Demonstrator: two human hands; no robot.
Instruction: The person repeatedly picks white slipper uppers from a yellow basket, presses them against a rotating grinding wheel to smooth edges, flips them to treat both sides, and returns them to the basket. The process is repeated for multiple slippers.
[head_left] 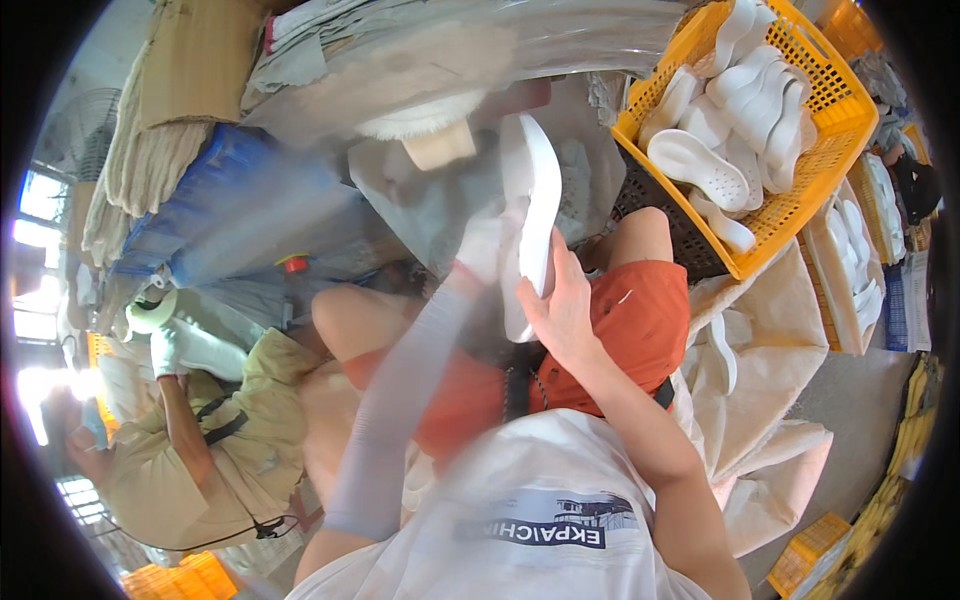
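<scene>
two hands are on one white sole (535, 200), which i hold up on its edge above my lap, over the orange shorts (640, 320). my right hand (565, 305) is bare and closed around the lower end of the sole, thumb on one face and fingers on the other. my left hand (480, 245) is in a white glove with a long grey sleeve, and it is blurred; it lies against the left side of the sole, but i cannot tell if its fingers are clamped or only pressing.

for this step i think the right hand should keep firm, low hold, so the sole does not turn while the left hand works along the rim. the sole looks soft and light, so too hard squeeze may bend it. i judge it better to keep it near my body and steady.

at my upper right is a yellow crate (835, 110) full of more white soles, well apart from my hands. one more sole (722, 350) lies on the beige sack (770, 370) just beside my right thigh. at my left sits another person in yellowish clothes (240, 450), with their own gloved hand (170, 350) on a white piece.
</scene>
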